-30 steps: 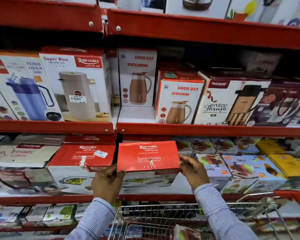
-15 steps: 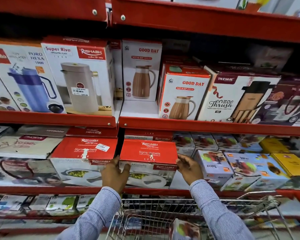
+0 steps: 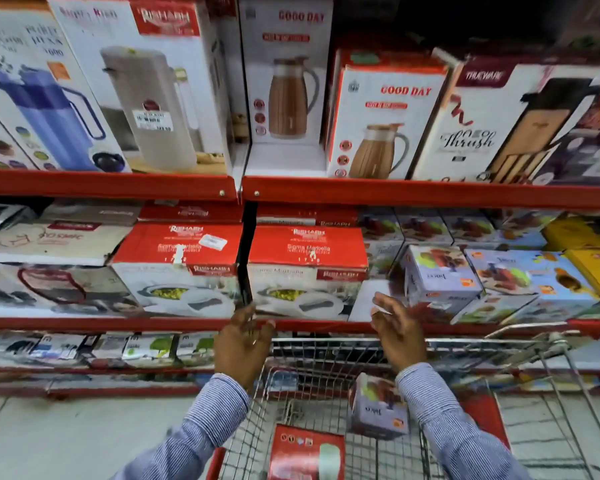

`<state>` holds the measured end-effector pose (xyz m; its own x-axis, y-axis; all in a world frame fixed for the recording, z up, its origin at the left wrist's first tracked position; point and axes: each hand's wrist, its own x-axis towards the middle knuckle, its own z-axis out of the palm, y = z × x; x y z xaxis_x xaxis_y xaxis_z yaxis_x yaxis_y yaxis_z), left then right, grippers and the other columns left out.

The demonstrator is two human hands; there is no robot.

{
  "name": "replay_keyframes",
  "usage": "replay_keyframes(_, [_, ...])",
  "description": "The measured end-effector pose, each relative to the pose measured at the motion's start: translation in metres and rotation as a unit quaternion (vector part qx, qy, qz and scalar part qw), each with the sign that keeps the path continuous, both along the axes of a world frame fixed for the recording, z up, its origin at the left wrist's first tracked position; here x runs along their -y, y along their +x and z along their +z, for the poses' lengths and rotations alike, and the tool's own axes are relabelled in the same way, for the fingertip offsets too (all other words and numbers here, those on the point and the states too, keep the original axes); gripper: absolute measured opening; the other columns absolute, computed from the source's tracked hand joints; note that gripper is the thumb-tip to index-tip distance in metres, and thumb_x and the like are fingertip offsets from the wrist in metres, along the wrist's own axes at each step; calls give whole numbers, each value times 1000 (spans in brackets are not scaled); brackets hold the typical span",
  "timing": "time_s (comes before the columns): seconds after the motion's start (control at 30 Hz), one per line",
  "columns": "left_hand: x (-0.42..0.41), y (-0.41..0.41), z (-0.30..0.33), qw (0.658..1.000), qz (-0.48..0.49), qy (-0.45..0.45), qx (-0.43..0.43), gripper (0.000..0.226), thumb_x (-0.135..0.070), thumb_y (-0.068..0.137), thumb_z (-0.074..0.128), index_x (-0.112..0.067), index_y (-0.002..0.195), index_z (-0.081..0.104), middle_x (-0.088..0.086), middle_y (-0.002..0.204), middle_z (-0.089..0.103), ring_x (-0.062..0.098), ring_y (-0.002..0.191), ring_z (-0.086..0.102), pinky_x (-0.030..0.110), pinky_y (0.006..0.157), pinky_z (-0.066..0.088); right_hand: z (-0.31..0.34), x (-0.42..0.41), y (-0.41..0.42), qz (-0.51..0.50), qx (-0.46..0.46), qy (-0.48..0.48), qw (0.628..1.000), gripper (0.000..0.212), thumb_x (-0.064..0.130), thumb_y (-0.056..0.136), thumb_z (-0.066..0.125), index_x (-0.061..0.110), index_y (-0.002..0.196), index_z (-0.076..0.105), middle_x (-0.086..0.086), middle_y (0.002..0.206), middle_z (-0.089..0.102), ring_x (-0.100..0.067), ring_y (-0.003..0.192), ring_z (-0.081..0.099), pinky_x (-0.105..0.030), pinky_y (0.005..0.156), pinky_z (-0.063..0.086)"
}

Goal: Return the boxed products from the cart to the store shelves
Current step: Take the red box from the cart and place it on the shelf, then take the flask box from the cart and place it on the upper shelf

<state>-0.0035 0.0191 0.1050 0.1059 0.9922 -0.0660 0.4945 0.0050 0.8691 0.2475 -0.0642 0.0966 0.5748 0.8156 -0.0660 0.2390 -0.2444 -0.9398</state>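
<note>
A red and white Sigma Marbella box (image 3: 307, 268) rests on the middle red shelf (image 3: 326, 325), beside an identical box (image 3: 179, 268) to its left. My left hand (image 3: 245, 344) hovers open just below the box's front left corner, fingers spread over the shelf edge. My right hand (image 3: 397, 332) is open too, a little off the box's lower right corner and not touching it. Below them the wire cart (image 3: 326, 393) holds a lilac juicer box (image 3: 378, 408) and a red box (image 3: 305, 452).
The upper shelf carries flask and jug boxes (image 3: 385, 116). Lilac juicer boxes (image 3: 440, 275) and yellow boxes (image 3: 582, 258) fill the middle shelf to the right. A lower shelf (image 3: 94, 351) holds small packs. Grey floor tiles (image 3: 66, 441) lie at left.
Both hands pushed the red box back onto the middle shelf, then let go of it and drew back toward the cart. The view has tilted downward.
</note>
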Motion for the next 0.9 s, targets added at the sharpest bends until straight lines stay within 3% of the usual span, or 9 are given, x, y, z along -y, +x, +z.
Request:
replay_keyframes(0.17, [37,-16,-85,964,-47,-251,-76,49,-30,87,70,-4,127,60,15,133,64,24,113,63,27,94,45,-87,57,-22,17,-41,-198,979,38,20,91,60,7,127,57,-12,124,64,-25,113,61,-38,95,50])
replay_keyframes(0.33, [71,-22,-156,887,-62,-438,-134,80,-48,77,72,4,134,48,31,139,52,44,127,53,53,106,42,-157,96,-58,104,-93,-432,891,35,41,94,48,13,113,58,-3,90,59,-16,79,51,-25,71,45])
replay_keyframes(0.4, [82,-25,-176,871,-52,-472,-128,85,-47,75,77,4,136,47,26,138,56,38,126,55,49,106,44,-169,105,-71,86,-156,-470,864,43,49,91,50,10,100,65,-10,83,65,-24,78,62,-33,73,51])
replay_keyframes(0.43, [87,-27,-183,865,-47,-485,-120,83,-46,74,78,4,134,50,24,133,60,36,122,59,47,104,47,-176,109,-75,72,-177,-482,855,49,49,90,52,4,102,69,-19,95,71,-32,90,68,-40,81,55])
replay_keyframes(0.5, [96,-27,-190,852,-37,-513,-93,77,-44,70,81,3,126,59,19,112,73,31,98,71,40,89,56,-183,115,-83,49,-223,-483,845,51,44,91,54,-2,110,66,-21,111,70,-35,101,68,-43,85,58])
replay_keyframes(0.6, [105,-22,-187,842,-43,-533,-62,73,-41,54,85,-2,113,69,20,103,76,33,90,74,44,89,59,-180,118,-91,22,-286,-457,842,41,35,92,55,0,112,64,-15,104,72,-23,78,70,-21,56,55])
replay_keyframes(0.73, [108,-17,-168,856,-40,-516,-9,83,-37,41,80,-1,114,69,22,109,74,33,95,71,46,92,57,-162,118,-86,39,-261,-407,875,36,31,90,50,3,106,65,-25,118,66,-38,106,66,-45,93,55])
replay_keyframes(0.8, [108,-20,-146,866,-43,-498,-6,78,-40,39,77,-7,110,70,16,107,76,29,92,70,40,86,56,-145,119,-80,37,-258,-368,892,27,31,82,52,13,91,69,-18,102,73,-30,94,71,-49,91,56])
replay_keyframes(0.9, [107,-26,-101,890,-51,-452,19,58,-43,45,77,-19,98,74,1,93,80,26,95,70,39,82,56,-105,115,-71,41,-248,-287,924,28,39,77,51,36,93,74,2,88,79,-16,82,74,-40,79,60])
